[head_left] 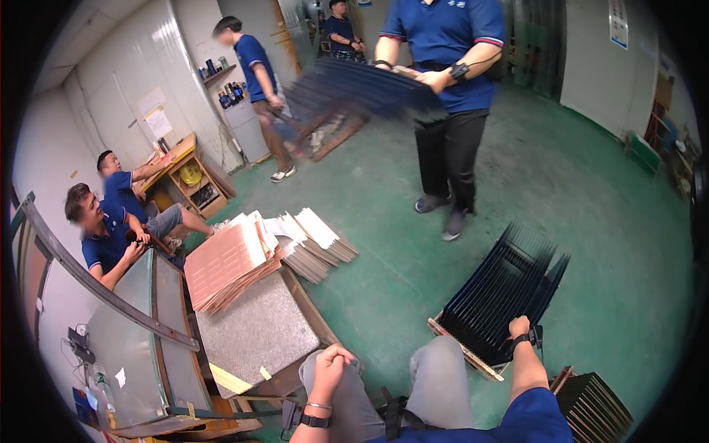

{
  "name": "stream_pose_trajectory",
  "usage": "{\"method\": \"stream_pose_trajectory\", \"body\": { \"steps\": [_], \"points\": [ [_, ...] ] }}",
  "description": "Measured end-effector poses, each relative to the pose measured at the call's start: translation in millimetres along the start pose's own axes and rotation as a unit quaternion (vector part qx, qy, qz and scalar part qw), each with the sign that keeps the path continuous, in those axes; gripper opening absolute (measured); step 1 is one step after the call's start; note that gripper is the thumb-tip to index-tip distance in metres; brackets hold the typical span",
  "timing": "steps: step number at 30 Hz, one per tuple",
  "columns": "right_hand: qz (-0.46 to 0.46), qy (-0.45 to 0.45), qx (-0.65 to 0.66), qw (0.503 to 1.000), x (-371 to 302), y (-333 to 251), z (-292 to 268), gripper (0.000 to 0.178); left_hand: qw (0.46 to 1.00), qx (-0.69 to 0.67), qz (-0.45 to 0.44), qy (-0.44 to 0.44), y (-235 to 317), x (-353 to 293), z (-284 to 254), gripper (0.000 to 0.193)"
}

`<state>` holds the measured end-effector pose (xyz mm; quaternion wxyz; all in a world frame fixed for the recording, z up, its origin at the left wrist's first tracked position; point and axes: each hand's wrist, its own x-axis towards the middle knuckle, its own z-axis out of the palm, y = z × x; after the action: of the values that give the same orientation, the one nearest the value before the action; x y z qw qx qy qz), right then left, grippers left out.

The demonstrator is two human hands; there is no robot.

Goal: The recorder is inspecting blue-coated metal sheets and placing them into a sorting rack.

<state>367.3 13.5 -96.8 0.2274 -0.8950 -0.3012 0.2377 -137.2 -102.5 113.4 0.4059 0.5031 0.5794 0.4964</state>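
Observation:
Over my left knee, my left hand [332, 362] is curled closed, and nothing shows in it. My right hand [519, 328] reaches down at the right, its fingers closed against the near edge of a stack of thin dark sheets [496, 277]. Whether it grips a sheet there is hidden by the hand itself. The sheets stand on edge in a row, set in a light wooden rack [473, 356] on the floor. Left of my knees, copper-coloured sheets [229, 258] lie piled at the far end of a grey speckled slab [258, 336].
Another rack of dark sheets [594, 406] stands at my lower right. Pale sheets [317, 244] lie beyond the copper pile. A person [447, 55] ahead carries blurred dark sheets [365, 88]. Another walks behind; two sit at left. A curved metal bar [103, 269] spans a glass-sided frame.

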Motion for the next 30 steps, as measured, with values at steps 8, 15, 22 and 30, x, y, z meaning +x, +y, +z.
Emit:
{"method": "stream_pose_trajectory", "body": {
  "steps": [8, 15, 22, 30],
  "points": [
    [-0.179, 0.193, -0.076, 0.962, -105.5, -74.3, -214.8, 0.036, 0.997, -0.032, 0.025, -0.065, -0.4, -5.7, 16.3, 0.024],
    [-0.133, 0.077, 0.356, 0.922, -240.3, -6.8, -412.2, 0.019, 0.976, -0.093, 0.000, -0.195, -8.4, -6.4, 57.2, 0.022],
    [-0.176, 0.191, 0.534, 0.805, -293.5, 58.2, -404.8, 0.025, 0.902, -0.202, -0.115, -0.365, 35.9, -1.8, 122.4, 0.027],
    [-0.177, 0.035, 0.625, 0.760, -299.9, 63.1, -355.1, 0.033, 0.859, -0.287, -0.216, -0.366, 73.3, -12.3, 114.4, 0.040]
  ]
}}
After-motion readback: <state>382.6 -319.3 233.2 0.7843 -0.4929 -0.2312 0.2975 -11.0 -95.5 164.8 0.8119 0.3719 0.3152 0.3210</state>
